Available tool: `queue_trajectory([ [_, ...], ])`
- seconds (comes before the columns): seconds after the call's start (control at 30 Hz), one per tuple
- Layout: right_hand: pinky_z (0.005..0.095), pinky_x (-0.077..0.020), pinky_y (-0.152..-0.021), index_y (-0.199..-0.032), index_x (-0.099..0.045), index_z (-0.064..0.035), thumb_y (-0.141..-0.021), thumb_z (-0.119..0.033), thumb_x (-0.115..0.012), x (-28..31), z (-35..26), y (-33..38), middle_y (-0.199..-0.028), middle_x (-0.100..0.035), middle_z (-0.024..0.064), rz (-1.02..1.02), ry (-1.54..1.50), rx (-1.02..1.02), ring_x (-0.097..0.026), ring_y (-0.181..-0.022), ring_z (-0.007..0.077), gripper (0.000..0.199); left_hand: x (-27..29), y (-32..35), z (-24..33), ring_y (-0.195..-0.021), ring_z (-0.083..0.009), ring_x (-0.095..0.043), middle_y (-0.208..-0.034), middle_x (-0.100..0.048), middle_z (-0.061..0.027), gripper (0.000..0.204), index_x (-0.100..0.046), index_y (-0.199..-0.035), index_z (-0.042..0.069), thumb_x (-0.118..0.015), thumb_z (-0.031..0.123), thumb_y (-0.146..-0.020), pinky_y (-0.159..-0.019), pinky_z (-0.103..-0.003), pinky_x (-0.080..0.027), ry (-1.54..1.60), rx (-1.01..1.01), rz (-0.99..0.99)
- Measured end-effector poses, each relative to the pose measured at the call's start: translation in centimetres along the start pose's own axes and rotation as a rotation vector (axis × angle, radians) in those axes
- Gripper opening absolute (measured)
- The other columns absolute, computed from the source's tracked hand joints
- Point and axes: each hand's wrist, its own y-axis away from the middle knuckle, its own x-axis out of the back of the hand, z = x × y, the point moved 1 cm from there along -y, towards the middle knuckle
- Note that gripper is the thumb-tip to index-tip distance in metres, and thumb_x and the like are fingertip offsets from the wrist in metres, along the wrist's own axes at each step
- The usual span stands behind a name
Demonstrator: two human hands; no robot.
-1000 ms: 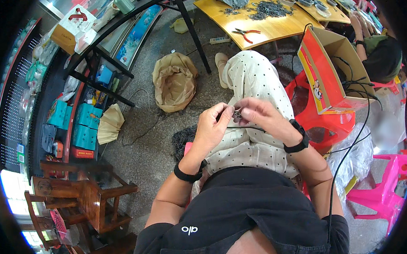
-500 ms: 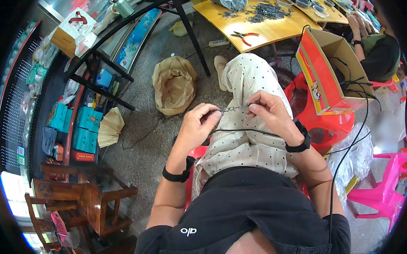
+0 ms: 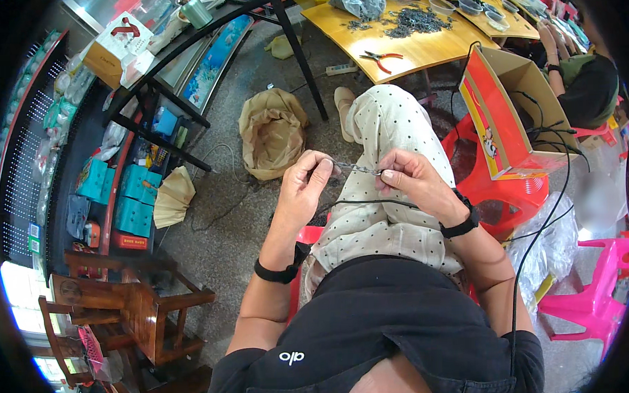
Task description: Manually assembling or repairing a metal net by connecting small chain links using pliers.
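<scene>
A short dark metal chain point(image 3: 358, 168) stretches between my two hands, above my dotted trousers. My left hand point(image 3: 305, 185) pinches one end between thumb and fingers. At the other end, my right hand point(image 3: 414, 179) grips the chain with thumb and forefinger. A black cable point(image 3: 380, 202) runs across my lap below the chain, apart from my fingers. On the wooden table point(image 3: 336, 24) ahead lie a pile of small dark metal pieces point(image 3: 419, 22) and pliers with red handles point(image 3: 381, 60).
An open brown paper bag point(image 3: 275, 160) stands on the floor ahead-left. To my right, a red-and-yellow cardboard box point(image 3: 489, 131) with cables rests on a red stool point(image 3: 512, 200). A pink stool point(image 3: 591, 291) and a wooden chair point(image 3: 149, 310) flank me. Another person's arm point(image 3: 550, 50) shows far right.
My left hand has turned, its thumb now pointing upward, and risen slightly. My right hand has shifted a little lower, so the chain now slants down to the right.
</scene>
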Motion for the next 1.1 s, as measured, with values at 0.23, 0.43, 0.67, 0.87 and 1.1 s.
queue_trajectory([
  [0.23,0.0250,-0.0510,-0.072,-0.097,-0.059,-0.0011,-0.095,-0.012,-0.059,-0.3,-0.2,0.2,-0.087,-0.066,0.0063,-0.109,-0.241,-0.161,-0.062,-0.076,0.0111,0.011,-0.6,-0.1,0.1,-0.071,-0.0056,-0.046,-0.081,-0.056,0.0016,0.022,-0.057,-0.092,0.006,-0.051,0.025,-0.100,-0.064,-0.020,-0.037,0.234,0.109,-0.005],
  [0.43,0.0291,-0.0543,-0.078,-0.097,-0.059,-0.0007,-0.093,-0.009,-0.059,-0.2,0.3,0.3,-0.098,-0.068,0.0119,-0.165,-0.236,-0.158,-0.066,-0.085,0.0150,0.009,-0.9,-0.2,-0.5,-0.069,-0.0066,-0.045,-0.085,-0.059,-0.0024,0.020,-0.056,-0.092,0.005,-0.050,0.022,-0.100,-0.065,-0.022,-0.038,0.403,0.139,-0.019],
  [0.67,0.0326,-0.0556,-0.081,-0.100,-0.058,-0.0019,-0.095,-0.008,-0.057,-0.2,0.2,0.3,-0.102,-0.068,0.0154,-0.163,-0.331,-0.203,-0.068,-0.089,0.0195,0.009,-1.1,-0.2,-0.3,-0.072,-0.0073,-0.045,-0.091,-0.063,-0.0057,0.018,-0.056,-0.091,0.005,-0.049,0.020,-0.101,-0.068,-0.022,-0.040,0.401,0.095,0.022],
  [0.87,0.0348,-0.0559,-0.082,-0.107,-0.059,-0.0010,-0.096,-0.011,-0.056,0.2,0.6,0.3,-0.105,-0.067,0.0183,-0.203,-0.448,-0.247,-0.069,-0.090,0.0238,0.015,-1.4,-0.2,-0.1,-0.069,-0.0046,-0.047,-0.077,-0.055,0.0023,0.023,-0.058,-0.088,0.006,-0.050,0.023,-0.101,-0.063,-0.020,-0.036,0.429,0.125,0.037],
  [1.1,0.0361,-0.0549,-0.085,-0.114,-0.058,0.0036,-0.098,-0.014,-0.052,-0.1,0.6,0.1,-0.107,-0.066,0.0199,-0.223,-0.530,-0.240,-0.068,-0.094,0.0256,0.025,-1.4,-0.2,-0.1,-0.070,-0.0054,-0.048,-0.079,-0.056,0.0024,0.023,-0.058,-0.088,0.006,-0.050,0.023,-0.101,-0.065,-0.021,-0.038,0.417,0.141,0.031],
])
